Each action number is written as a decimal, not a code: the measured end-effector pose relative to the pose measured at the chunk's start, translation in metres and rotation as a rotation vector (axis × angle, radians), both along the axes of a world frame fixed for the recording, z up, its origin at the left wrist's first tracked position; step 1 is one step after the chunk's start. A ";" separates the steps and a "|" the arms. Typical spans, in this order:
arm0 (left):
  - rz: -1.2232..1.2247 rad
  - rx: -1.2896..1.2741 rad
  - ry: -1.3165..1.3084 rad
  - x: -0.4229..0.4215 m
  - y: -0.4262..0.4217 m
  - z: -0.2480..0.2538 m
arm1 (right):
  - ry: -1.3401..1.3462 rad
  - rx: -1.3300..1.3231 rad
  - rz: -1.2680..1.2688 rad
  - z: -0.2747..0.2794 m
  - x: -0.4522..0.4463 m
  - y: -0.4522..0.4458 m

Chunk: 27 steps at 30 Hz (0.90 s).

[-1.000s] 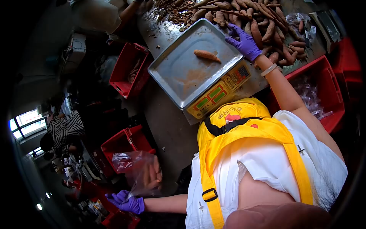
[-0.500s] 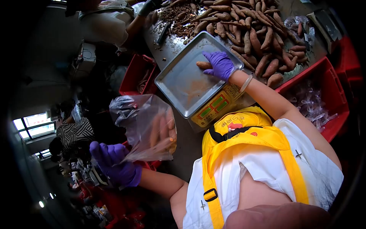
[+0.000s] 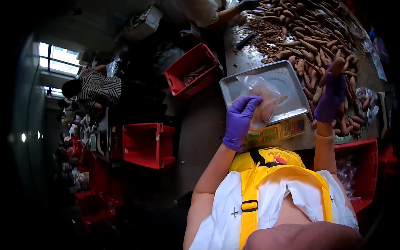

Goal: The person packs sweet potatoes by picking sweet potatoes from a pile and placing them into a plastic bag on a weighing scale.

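The left hand (image 3: 241,121), in a purple glove, is pinched narrow on a clear bag (image 3: 266,92) with sweet potatoes inside. The bag is over the tray (image 3: 288,77) of the scale (image 3: 295,127); whether it rests on the metal, I cannot tell. The right hand (image 3: 331,99), gloved alike, holds one sweet potato (image 3: 336,66) upright at its fingers, to the right of the tray and in front of the pile (image 3: 312,39). How tightly those fingers are closed is hard to see. The pile covers much of the desk (image 3: 246,53), with a black tool (image 3: 245,40) lying near its left edge. A red crate (image 3: 368,156) holding clear plastic is below the right arm. Left of the desk stands another red crate (image 3: 172,78) with sweet potatoes in it. Beyond the desk, a co-worker's gloved hand (image 3: 248,5) is near the scraps.
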<state>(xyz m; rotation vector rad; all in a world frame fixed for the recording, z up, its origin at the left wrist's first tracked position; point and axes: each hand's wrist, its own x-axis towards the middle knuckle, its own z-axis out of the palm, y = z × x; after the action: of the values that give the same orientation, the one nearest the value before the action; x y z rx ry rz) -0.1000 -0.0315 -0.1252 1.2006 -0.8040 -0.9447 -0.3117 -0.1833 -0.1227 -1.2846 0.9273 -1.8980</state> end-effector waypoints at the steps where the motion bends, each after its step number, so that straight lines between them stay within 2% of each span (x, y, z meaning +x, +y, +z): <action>1: -0.016 -0.007 0.011 -0.001 0.000 -0.010 | 0.034 -0.124 -0.119 0.042 0.009 0.016; 3: 0.047 -0.035 -0.173 -0.011 0.008 -0.009 | -0.106 -0.353 -0.025 0.067 0.027 0.022; 4: 0.030 -0.063 -0.201 -0.013 0.007 -0.011 | 0.015 -0.486 0.067 0.075 0.035 0.011; 6: 0.054 0.004 -0.509 -0.017 0.013 0.003 | 0.206 -0.632 0.147 0.097 0.094 -0.005; 7: 0.077 0.004 -0.683 -0.021 0.013 0.009 | 0.452 -0.718 0.084 0.113 0.124 -0.006; 8: 0.127 -0.122 -0.873 -0.023 0.006 -0.004 | 0.414 -0.741 0.141 0.116 0.140 -0.015; 10: 0.197 -0.189 -1.109 -0.029 0.004 -0.018 | 0.564 -0.689 0.535 0.116 0.174 -0.040; 12: 0.216 -0.129 -1.144 -0.023 0.016 -0.008 | 0.556 -0.764 0.494 0.121 0.170 -0.027; 14: 0.294 -0.073 -1.138 -0.021 0.028 -0.010 | 0.464 -0.683 0.695 0.104 0.158 -0.026; 15: 0.318 -0.096 -1.088 -0.017 0.034 -0.011 | 0.598 -0.653 0.624 0.090 0.154 -0.029; 18: 0.403 -0.125 -1.010 -0.015 0.044 -0.015 | 0.694 -0.683 0.772 0.055 0.144 -0.045; 20: 0.487 -0.152 -0.973 -0.015 0.047 -0.015 | 0.688 -0.512 0.837 0.038 0.138 -0.049; 23: 0.491 -0.106 -0.951 -0.020 0.045 -0.023 | 0.603 -0.477 0.977 0.024 0.121 -0.069; 25: 0.501 -0.109 -0.936 -0.023 0.045 -0.025 | 0.635 -0.460 0.964 0.023 0.109 -0.078; 27: 0.520 -0.099 -0.929 -0.024 0.049 -0.024 | 0.513 -0.317 1.063 0.016 0.097 -0.087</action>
<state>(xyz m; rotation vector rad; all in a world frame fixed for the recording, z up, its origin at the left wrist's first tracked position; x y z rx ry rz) -0.1237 0.0177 -0.1496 1.6609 -1.1477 0.1280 -0.2146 -0.2707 -0.1072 -1.9638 0.0395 -0.8921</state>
